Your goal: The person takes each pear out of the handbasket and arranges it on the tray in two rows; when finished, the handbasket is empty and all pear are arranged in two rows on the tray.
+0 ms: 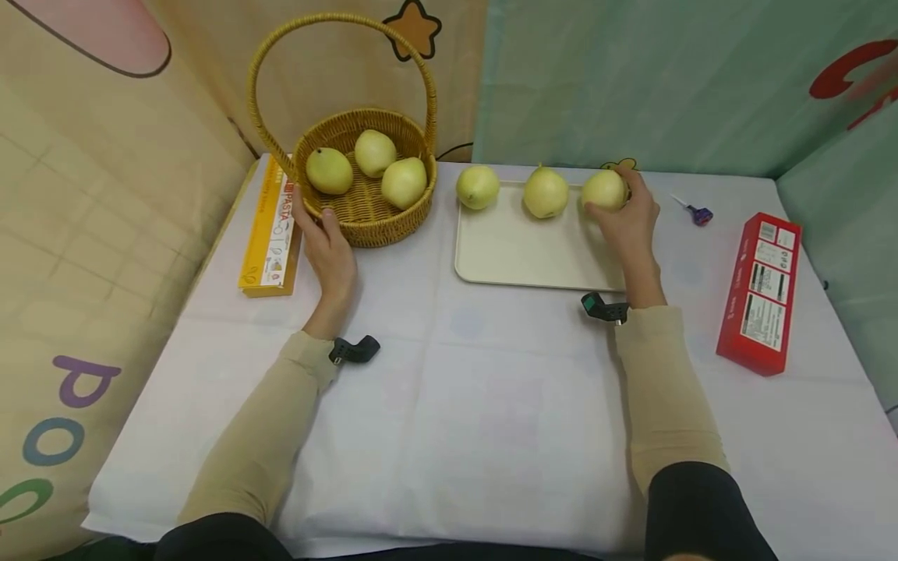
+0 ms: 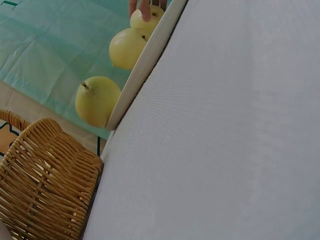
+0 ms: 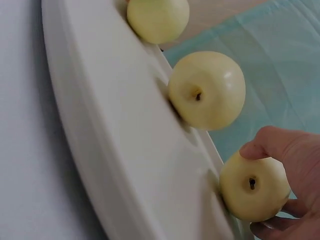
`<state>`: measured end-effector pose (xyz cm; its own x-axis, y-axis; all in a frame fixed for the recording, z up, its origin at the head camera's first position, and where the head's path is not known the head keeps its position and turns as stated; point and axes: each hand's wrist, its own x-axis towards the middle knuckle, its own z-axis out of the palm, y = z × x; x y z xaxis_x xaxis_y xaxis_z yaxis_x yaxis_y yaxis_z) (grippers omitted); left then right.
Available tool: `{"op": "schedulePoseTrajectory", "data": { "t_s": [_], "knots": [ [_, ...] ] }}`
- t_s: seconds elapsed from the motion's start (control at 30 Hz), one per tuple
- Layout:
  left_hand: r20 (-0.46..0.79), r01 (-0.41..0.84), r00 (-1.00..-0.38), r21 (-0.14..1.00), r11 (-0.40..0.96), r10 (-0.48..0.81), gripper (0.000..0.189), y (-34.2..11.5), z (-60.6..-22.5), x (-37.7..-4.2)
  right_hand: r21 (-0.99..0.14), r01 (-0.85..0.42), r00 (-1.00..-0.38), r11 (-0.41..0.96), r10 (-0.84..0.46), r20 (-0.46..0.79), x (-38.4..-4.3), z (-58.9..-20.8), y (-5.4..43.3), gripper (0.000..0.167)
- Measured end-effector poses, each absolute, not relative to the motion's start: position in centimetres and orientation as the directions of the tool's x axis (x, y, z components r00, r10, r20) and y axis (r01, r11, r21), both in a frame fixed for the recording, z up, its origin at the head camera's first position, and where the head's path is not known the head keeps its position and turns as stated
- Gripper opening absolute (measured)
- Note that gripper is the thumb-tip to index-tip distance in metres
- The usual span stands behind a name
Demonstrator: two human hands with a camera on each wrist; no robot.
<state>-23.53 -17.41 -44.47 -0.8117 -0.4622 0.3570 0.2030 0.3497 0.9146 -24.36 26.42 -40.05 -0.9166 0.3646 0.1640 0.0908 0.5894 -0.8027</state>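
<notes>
My right hand (image 1: 629, 214) holds a round, pale yellow pear (image 1: 604, 191) at the right end of the cream tray (image 1: 526, 253). In the right wrist view, thumb and fingers are around that pear (image 3: 255, 185), its stem facing the camera. Two more pears, a middle one (image 1: 546, 192) and a left one (image 1: 478, 187), sit along the tray's far side. My left hand (image 1: 330, 253) rests against the near left side of a wicker basket (image 1: 382, 234), fingers fairly straight, thumb by the rim. Inside the basket are three pears (image 1: 330, 171). The left wrist view barely shows this hand.
A yellow pasta box (image 1: 270, 234) lies left of the basket, partly beneath its edge. Right of the tray are a small purple-wrapped lollipop (image 1: 700, 215) and a red box (image 1: 761, 296). The basket's tall handle (image 1: 341, 17) arches upward. Curtains hang behind the white-covered table (image 1: 477, 405).
</notes>
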Motion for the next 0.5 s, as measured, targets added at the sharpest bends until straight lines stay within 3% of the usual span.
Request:
{"op": "schedulePoseTrajectory", "data": {
  "t_s": [0.2,0.5],
  "knots": [
    [0.353,0.194,-0.813,0.914,0.357,-0.463,0.059,-17.35,-44.50,-23.57,-0.778,0.058,-0.916,0.626,0.342,0.207,-24.47,-40.26,26.88,0.072],
    [0.351,0.195,-0.819,0.914,0.355,-0.454,0.059,-17.40,-44.43,-23.52,-0.784,0.087,-0.925,0.615,0.341,0.166,-24.39,-40.15,26.49,0.077]
  ]
}}
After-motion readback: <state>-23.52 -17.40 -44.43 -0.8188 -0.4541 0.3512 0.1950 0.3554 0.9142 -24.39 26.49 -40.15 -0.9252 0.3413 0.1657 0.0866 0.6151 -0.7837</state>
